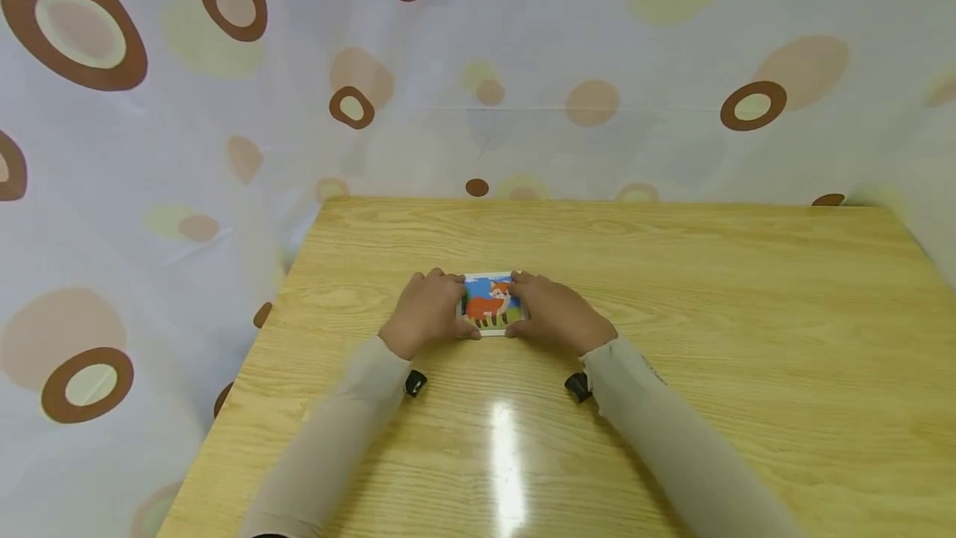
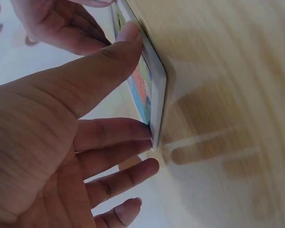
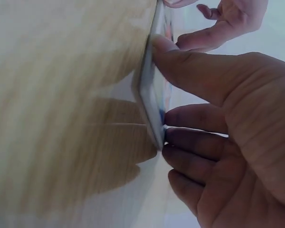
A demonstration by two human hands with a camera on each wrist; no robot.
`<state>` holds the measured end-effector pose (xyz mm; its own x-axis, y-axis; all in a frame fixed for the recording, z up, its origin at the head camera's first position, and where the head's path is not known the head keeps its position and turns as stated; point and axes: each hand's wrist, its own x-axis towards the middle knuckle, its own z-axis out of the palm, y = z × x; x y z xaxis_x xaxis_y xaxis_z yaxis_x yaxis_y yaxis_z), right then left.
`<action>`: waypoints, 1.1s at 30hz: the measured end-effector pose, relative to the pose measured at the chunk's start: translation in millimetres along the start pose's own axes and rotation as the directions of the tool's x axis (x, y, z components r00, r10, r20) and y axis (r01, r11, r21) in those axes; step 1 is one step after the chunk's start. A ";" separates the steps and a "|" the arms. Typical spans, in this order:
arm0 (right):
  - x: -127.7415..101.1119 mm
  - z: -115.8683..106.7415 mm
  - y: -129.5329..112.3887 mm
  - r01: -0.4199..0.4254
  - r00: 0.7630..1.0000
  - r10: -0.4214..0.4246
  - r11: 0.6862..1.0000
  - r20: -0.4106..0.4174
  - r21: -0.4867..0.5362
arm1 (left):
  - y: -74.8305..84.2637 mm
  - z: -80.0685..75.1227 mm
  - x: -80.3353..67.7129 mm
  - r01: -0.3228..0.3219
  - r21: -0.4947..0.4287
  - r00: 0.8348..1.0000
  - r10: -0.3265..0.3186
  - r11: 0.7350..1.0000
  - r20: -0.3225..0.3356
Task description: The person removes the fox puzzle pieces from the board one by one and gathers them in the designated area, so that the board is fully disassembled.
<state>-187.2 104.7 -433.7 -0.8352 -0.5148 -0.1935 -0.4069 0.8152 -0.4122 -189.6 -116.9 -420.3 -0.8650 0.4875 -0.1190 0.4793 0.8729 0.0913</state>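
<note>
I've got my left hand [image 1: 431, 312] gripping the left end of the white-bordered fox picture panel [image 1: 489, 305], right hand [image 1: 556, 310] the right; panel's between them, flat on surface [image 1: 709, 314].

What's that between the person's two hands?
A fox picture: the head view shows it on the table, spanning the stretch from left hand to right hand, with both touching it.

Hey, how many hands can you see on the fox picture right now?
2: the left hand at the left end of the fox picture, and the right hand at its right end. Neither is hidden.
</note>
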 end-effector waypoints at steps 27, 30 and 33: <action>-95.8 14.7 -0.6 0.168 0.977 -0.183 0.977 -0.111 -0.129 | 90.4 32.9 -71.0 -0.268 0.285 0.935 0.319 0.920 -0.152; -82.9 9.8 0.1 0.218 0.955 -0.236 0.970 -0.181 -0.111 | 95.7 33.1 -71.7 -0.317 0.308 0.912 0.378 0.897 -0.161; -68.0 11.2 -2.2 0.260 0.928 -0.264 0.964 -0.261 -0.049 | 96.8 33.9 -72.1 -0.324 0.313 0.910 0.385 0.893 -0.156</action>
<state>-125.3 134.9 -429.6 -0.7646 -0.6239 0.1616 -0.6281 0.6650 -0.4041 -75.8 -66.9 -436.4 -0.6252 0.7762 0.0812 0.7549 0.6279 -0.1894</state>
